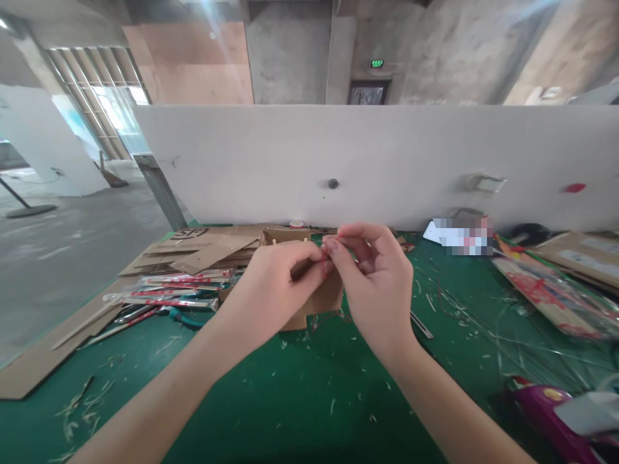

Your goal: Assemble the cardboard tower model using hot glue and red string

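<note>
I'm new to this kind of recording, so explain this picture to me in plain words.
There is no robot here: you see a person's two bare hands. The single picture comes from a camera worn on that person's head, looking forward and down, so the forearms enter from the bottom.

The left hand and right hand meet near the middle, where their fingers pinch a thin red string. Behind them is a cardboard box, partly hidden.

The surface is a green table, strewn with pale scraps. To the left lie flat cardboard sheets and wrapped packets; to the right, a plastic-wrapped bundle and a purple object I can't identify.
</note>
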The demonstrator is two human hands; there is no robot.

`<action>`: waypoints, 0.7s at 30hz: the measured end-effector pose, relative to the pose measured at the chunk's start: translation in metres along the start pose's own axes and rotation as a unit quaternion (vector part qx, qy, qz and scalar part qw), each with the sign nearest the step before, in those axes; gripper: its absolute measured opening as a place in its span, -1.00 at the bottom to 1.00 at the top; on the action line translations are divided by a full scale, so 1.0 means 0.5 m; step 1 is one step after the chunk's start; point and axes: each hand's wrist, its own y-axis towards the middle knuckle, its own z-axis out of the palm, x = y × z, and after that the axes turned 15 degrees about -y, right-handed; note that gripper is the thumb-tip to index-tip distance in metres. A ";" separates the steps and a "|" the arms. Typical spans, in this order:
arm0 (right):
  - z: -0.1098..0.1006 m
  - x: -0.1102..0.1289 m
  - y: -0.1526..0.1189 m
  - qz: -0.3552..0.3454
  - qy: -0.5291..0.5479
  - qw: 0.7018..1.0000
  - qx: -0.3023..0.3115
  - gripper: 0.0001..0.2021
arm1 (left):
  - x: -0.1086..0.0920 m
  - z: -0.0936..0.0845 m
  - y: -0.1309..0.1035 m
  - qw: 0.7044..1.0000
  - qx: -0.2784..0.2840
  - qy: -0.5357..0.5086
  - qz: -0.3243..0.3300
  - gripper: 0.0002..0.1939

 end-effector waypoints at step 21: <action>-0.018 -0.004 0.115 0.090 0.064 0.979 0.173 -0.82 | 0.062 -0.063 0.057 0.975 -0.175 0.100 0.096 -0.75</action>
